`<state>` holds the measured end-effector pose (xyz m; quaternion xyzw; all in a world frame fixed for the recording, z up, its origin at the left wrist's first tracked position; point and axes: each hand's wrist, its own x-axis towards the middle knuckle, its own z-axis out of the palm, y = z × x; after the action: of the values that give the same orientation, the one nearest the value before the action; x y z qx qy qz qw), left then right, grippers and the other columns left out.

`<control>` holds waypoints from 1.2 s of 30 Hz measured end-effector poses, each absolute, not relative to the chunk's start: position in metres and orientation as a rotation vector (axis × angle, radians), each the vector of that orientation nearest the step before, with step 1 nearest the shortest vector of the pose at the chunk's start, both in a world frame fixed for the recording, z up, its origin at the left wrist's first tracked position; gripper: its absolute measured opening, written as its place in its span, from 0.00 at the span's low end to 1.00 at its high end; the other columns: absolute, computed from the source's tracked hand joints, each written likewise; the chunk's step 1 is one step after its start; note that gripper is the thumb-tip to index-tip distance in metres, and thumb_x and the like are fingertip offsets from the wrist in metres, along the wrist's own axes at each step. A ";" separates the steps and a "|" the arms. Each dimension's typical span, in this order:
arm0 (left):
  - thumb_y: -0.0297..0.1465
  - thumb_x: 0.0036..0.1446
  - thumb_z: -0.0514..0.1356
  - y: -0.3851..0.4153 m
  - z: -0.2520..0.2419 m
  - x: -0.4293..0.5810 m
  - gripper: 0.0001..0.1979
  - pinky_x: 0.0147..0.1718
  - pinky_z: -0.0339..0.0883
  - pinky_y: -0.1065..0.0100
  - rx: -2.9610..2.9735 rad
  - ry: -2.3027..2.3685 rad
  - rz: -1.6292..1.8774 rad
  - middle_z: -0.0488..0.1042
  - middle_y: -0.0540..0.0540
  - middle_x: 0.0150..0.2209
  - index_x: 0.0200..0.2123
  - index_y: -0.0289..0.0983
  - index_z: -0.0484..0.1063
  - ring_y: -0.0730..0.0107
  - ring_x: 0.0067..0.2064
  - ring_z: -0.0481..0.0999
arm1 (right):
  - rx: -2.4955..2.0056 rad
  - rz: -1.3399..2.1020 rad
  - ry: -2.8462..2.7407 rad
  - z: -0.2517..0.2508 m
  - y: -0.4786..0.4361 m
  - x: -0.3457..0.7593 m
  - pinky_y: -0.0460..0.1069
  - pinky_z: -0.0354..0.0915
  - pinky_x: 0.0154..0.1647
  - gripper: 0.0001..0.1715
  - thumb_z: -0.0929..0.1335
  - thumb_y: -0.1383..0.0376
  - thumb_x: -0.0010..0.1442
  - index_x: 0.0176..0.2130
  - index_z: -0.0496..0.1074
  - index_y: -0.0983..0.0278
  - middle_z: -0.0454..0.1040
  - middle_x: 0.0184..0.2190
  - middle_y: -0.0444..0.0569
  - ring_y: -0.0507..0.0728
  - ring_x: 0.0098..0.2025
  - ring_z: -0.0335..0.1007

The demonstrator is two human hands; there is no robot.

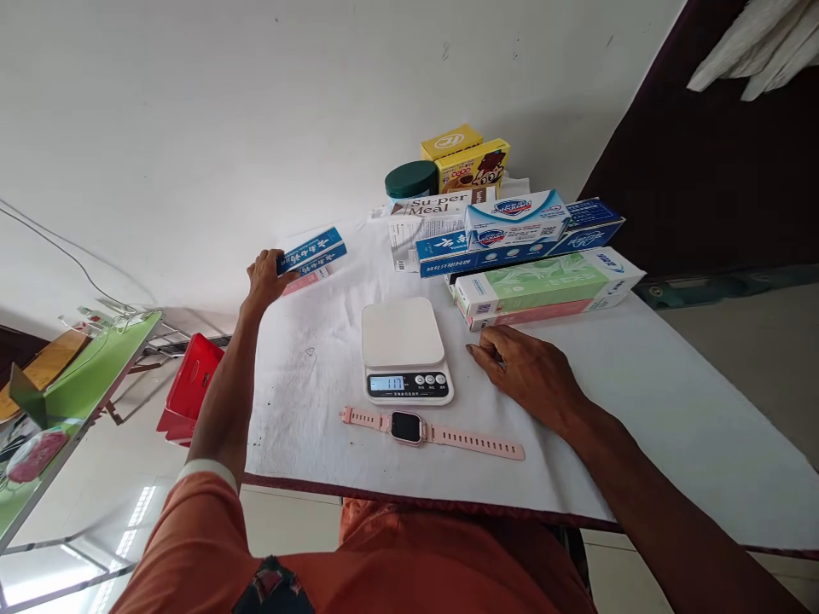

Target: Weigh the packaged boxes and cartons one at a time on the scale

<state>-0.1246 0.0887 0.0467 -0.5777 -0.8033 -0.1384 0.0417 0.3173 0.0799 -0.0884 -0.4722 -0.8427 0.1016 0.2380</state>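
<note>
At the far left of the cloth, my left hand [265, 277] grips the end of a blue toothpaste box [316, 249]. That box lies over another blue box with a pink carton [308, 281] below it; their near ends are hidden by my fingers. My right hand [528, 367] rests on the cloth with its fingers curled and nothing visible in them, just in front of a green and pink toothpaste carton [550, 286]. Between my hands stands a white digital scale [402, 333], its pan bare and its lit display showing what looks like 117. A pink-strapped smartwatch [407, 428] lies stretched out before it.
Behind the scale are a Safeguard soap box [518, 220], long blue boxes [448, 256], a Super Meal carton [441, 205], a green-lidded jar [411, 181] and yellow boxes [473, 166]. A wall backs the table. A green table [95, 384] and red object [192, 384] are at left.
</note>
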 end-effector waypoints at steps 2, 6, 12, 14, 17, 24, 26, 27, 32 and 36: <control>0.37 0.62 0.62 0.108 0.047 -0.140 0.22 0.67 0.50 0.50 -1.728 -2.526 -0.336 0.69 0.36 0.63 0.58 0.41 0.66 0.47 0.66 0.64 | -1.302 0.274 -2.297 -0.089 0.080 0.317 0.50 0.56 0.29 0.16 0.62 0.60 0.70 0.29 0.64 0.59 0.73 0.28 0.48 0.56 0.27 0.66; 0.37 0.63 0.60 0.128 0.040 -0.160 0.23 0.66 0.50 0.46 -1.679 -2.674 -0.196 0.68 0.35 0.64 0.60 0.42 0.67 0.43 0.67 0.62 | -1.308 0.260 -2.296 -0.090 0.080 0.316 0.50 0.55 0.29 0.16 0.62 0.61 0.69 0.29 0.64 0.59 0.72 0.28 0.47 0.56 0.27 0.66; 0.39 0.63 0.61 0.125 0.039 -0.163 0.29 0.65 0.52 0.42 -1.671 -2.715 -0.148 0.65 0.31 0.67 0.65 0.40 0.64 0.39 0.69 0.60 | -1.307 0.281 -2.299 -0.089 0.080 0.317 0.50 0.56 0.30 0.16 0.63 0.60 0.70 0.30 0.65 0.59 0.74 0.29 0.48 0.56 0.28 0.67; 0.43 0.61 0.64 0.122 0.043 -0.155 0.37 0.66 0.51 0.40 -1.664 -2.703 -0.155 0.60 0.28 0.71 0.69 0.38 0.59 0.36 0.71 0.57 | -1.319 0.282 -2.309 -0.087 0.079 0.316 0.50 0.56 0.30 0.15 0.63 0.61 0.70 0.30 0.66 0.60 0.74 0.30 0.48 0.56 0.29 0.68; 0.47 0.60 0.66 0.119 0.052 -0.129 0.43 0.67 0.51 0.39 -1.706 -2.597 -0.281 0.55 0.26 0.73 0.72 0.38 0.55 0.34 0.74 0.54 | -1.348 0.272 -2.325 -0.082 0.079 0.314 0.50 0.56 0.31 0.14 0.63 0.62 0.70 0.31 0.68 0.60 0.76 0.32 0.50 0.57 0.31 0.70; 0.51 0.67 0.62 0.132 0.085 0.005 0.30 0.65 0.61 0.49 -2.328 -1.833 -0.756 0.71 0.37 0.63 0.66 0.44 0.66 0.47 0.66 0.69 | -1.425 0.311 -2.386 -0.067 0.075 0.312 0.50 0.58 0.34 0.14 0.62 0.64 0.73 0.37 0.73 0.62 0.80 0.37 0.51 0.57 0.35 0.74; 0.54 0.66 0.62 0.140 0.088 0.051 0.32 0.63 0.63 0.50 -2.456 -1.661 -0.783 0.73 0.36 0.61 0.66 0.43 0.67 0.47 0.64 0.71 | -1.433 0.309 -2.408 -0.064 0.074 0.312 0.50 0.59 0.35 0.14 0.62 0.64 0.74 0.39 0.74 0.63 0.81 0.38 0.52 0.58 0.36 0.76; 0.55 0.66 0.62 0.144 0.088 0.072 0.34 0.63 0.63 0.49 -2.498 -1.614 -0.765 0.73 0.36 0.60 0.66 0.42 0.67 0.47 0.63 0.72 | -1.438 0.303 -2.419 -0.063 0.073 0.312 0.50 0.60 0.35 0.15 0.61 0.64 0.74 0.40 0.75 0.63 0.81 0.39 0.52 0.58 0.37 0.77; 0.57 0.60 0.67 0.173 0.075 0.143 0.43 0.62 0.62 0.43 -2.612 -1.570 -0.570 0.69 0.33 0.64 0.69 0.41 0.64 0.40 0.66 0.68 | -1.482 0.305 -2.483 -0.055 0.072 0.312 0.50 0.63 0.36 0.15 0.62 0.63 0.75 0.46 0.76 0.63 0.82 0.44 0.54 0.60 0.41 0.79; 0.45 0.61 0.70 0.194 0.067 0.155 0.32 0.61 0.65 0.45 -2.632 -1.617 -0.519 0.71 0.33 0.62 0.63 0.38 0.69 0.42 0.65 0.69 | -1.512 0.361 -2.515 -0.050 0.071 0.313 0.50 0.64 0.37 0.15 0.62 0.63 0.76 0.50 0.77 0.64 0.81 0.48 0.55 0.61 0.45 0.80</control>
<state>0.1548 0.1945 0.0669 -0.8403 -0.5161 -0.1658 0.0045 0.3131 0.0711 -0.0496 -0.5093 -0.8469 0.1216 0.0924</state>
